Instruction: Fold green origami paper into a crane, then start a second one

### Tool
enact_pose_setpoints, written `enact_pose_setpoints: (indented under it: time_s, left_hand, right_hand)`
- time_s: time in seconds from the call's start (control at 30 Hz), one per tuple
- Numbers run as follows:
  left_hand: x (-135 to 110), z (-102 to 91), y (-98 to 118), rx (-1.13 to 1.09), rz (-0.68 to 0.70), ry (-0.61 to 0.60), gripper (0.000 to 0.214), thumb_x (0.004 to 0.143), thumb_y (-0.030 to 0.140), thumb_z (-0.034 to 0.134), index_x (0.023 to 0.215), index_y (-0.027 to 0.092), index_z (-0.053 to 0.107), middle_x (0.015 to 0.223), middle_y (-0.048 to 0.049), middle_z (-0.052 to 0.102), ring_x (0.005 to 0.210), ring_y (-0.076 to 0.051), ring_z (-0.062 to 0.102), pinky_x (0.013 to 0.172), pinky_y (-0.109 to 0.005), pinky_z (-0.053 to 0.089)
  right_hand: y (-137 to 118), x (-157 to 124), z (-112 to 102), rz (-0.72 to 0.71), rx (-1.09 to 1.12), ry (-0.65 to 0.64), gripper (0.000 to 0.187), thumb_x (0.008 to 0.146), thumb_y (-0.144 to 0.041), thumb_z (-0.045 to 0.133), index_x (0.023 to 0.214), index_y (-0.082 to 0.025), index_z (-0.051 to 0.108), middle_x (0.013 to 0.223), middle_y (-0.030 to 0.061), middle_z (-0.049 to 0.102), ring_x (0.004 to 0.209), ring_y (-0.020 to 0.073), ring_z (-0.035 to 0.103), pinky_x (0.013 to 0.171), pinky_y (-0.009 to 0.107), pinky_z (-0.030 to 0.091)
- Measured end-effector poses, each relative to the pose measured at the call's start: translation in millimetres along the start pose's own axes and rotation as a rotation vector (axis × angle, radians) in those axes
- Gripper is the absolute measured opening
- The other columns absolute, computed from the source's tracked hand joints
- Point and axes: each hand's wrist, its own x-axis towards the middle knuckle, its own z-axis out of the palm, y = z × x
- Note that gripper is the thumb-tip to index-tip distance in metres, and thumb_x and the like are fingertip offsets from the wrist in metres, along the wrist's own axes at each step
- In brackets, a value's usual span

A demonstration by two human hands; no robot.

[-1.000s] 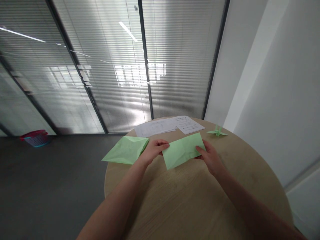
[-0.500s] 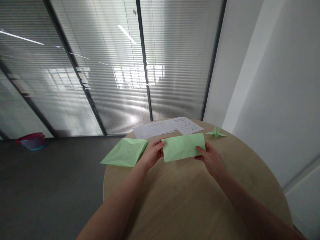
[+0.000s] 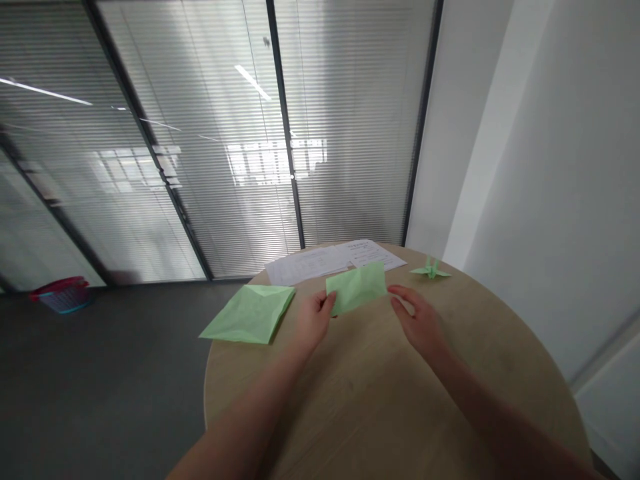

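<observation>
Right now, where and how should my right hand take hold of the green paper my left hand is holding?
The green paper is probably best pinched at its right edge, your right hand coming from the right, thumb in front, fingers behind: it's thin and flat, your left hand has the left end, and your right hand is open beside that edge.

Left hand (image 3: 314, 321) pinching green paper (image 3: 361, 285). Right hand (image 3: 419, 321) just beside paper's right edge. Left of paper: larger green sheet (image 3: 253, 313) and, well apart, basket (image 3: 63, 295). Behind paper: printed sheets (image 3: 313, 263). Right of paper: folded crane (image 3: 431, 269). Below paper: round table (image 3: 370, 393).
</observation>
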Motion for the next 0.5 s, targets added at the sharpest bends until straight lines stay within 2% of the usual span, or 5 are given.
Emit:
enact_pose_setpoints:
  time_s: [0.13, 0.23, 0.33, 0.4, 0.5]
  left_hand:
    - [-18.9, 10.2, 16.3, 0.065, 0.18, -0.108, 0.042, 0.095, 0.047, 0.044, 0.077, 0.018, 0.069, 0.075, -0.0068, 0.068, 0.073, -0.023, 0.061, 0.07, -0.032, 0.046]
    - [-32.9, 18.5, 28.6, -0.022, 0.327, -0.255, 0.042, 0.099, 0.041, 0.037, 0.113, 0.021, 0.07, 0.116, -0.0091, 0.069, 0.101, -0.025, 0.063, 0.09, -0.035, 0.046]
    - [-38.4, 21.5, 34.9, 0.084, 0.458, -0.317, 0.037, 0.099, 0.033, 0.041, 0.124, 0.023, 0.066, 0.126, -0.0088, 0.066, 0.115, -0.025, 0.059, 0.101, -0.038, 0.041]
    - [-36.3, 18.9, 34.8, 0.179, 0.546, -0.258, 0.033, 0.096, 0.028, 0.047, 0.12, 0.024, 0.069, 0.118, -0.0096, 0.069, 0.109, -0.025, 0.06, 0.098, -0.039, 0.043]
    - [-26.2, 8.5, 29.4, 0.324, 0.662, -0.028, 0.026, 0.092, 0.022, 0.052, 0.108, 0.022, 0.073, 0.106, -0.0095, 0.072, 0.099, -0.025, 0.062, 0.093, -0.043, 0.047]
  right_hand:
    - [-14.9, -14.1, 15.9, 0.168, 0.377, -0.319, 0.048, 0.084, -0.057, 0.061, 0.124, -0.03, 0.063, 0.13, 0.0089, 0.063, 0.119, 0.0288, 0.06, 0.1, 0.048, 0.048]
    - [-16.3, -19.9, 22.6, 0.224, 0.55, -0.408, 0.052, 0.081, -0.061, 0.065, 0.12, -0.026, 0.064, 0.128, 0.009, 0.065, 0.117, 0.0295, 0.06, 0.1, 0.049, 0.049]
    - [-14.5, -18.3, 21.1, 0.3, 0.647, -0.388, 0.046, 0.078, -0.056, 0.07, 0.11, -0.024, 0.067, 0.117, 0.0088, 0.069, 0.109, 0.0293, 0.064, 0.095, 0.048, 0.054]
    - [-13.5, -14.1, 17.4, 0.403, 0.655, -0.302, 0.038, 0.08, -0.053, 0.069, 0.103, -0.023, 0.068, 0.109, 0.0094, 0.071, 0.098, 0.0283, 0.066, 0.084, 0.045, 0.059]
    - [-9.8, -6.6, 9.3, 0.557, 0.56, -0.258, 0.029, 0.083, -0.045, 0.064, 0.098, -0.02, 0.067, 0.099, 0.0112, 0.071, 0.082, 0.0251, 0.066, 0.063, 0.037, 0.06]
